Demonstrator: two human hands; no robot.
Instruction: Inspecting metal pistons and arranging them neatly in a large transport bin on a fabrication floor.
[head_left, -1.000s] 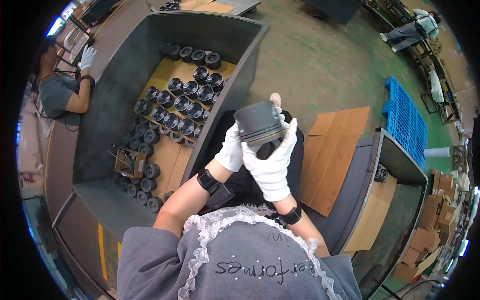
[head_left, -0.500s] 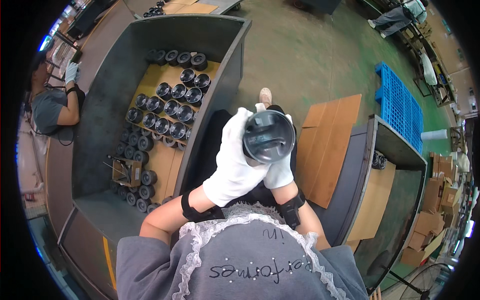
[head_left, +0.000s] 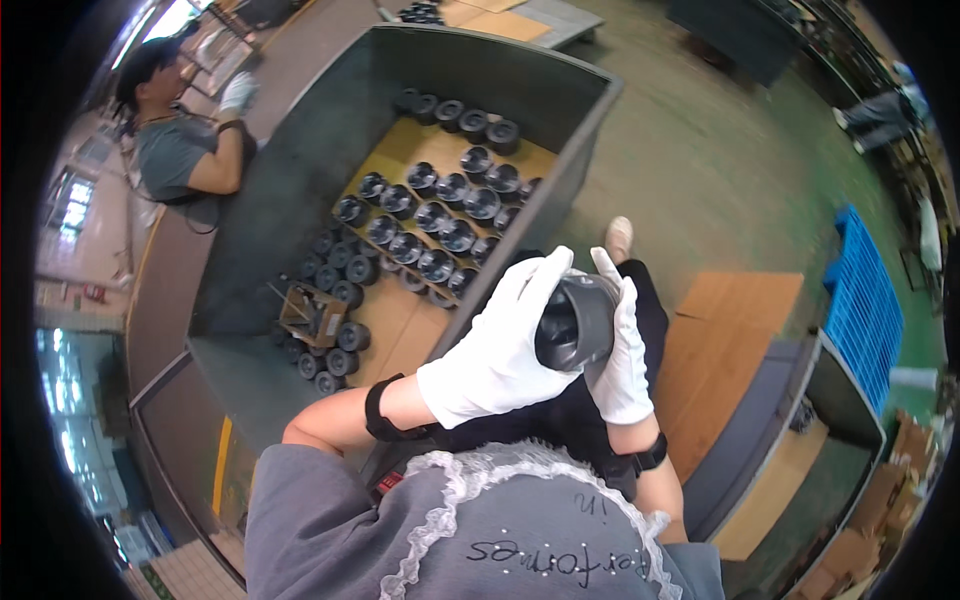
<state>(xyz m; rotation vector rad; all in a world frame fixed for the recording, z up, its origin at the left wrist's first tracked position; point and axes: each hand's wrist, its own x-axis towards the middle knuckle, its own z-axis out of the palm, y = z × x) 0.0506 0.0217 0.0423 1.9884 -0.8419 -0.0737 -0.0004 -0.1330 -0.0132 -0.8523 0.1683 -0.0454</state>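
Between my two white-gloved hands, in front of my body, is a dark grey, shiny engine piston (head_left: pixel 590 318), tipped on its side so that its hollow and curved side wall show. My left hand (head_left: pixel 505 345) is wrapped round its left side, with fingers over the top. My right hand (head_left: pixel 622 365) closes on its right side, palm and fingers along the wall. To the left, a large grey metal bin (head_left: pixel 585 125) holds rows of similar pistons (head_left: pixel 455 235) on a brown cardboard sheet (head_left: pixel 402 325). Darker round parts (head_left: pixel 345 292) sit in its near left corner.
A small cardboard box (head_left: pixel 322 322) with thin tools stands among the parts in the bin. Cardboard (head_left: pixel 725 370) leans at my right against a second bin (head_left: pixel 850 465). Beyond is a blue plastic pallet (head_left: pixel 868 310). A co-worker (head_left: pixel 185 150) stands past the bin's left side.
The piston has been turned from its crown facing up to lying on its side. My right hand has come round to its right wall. The whole view has swung left.
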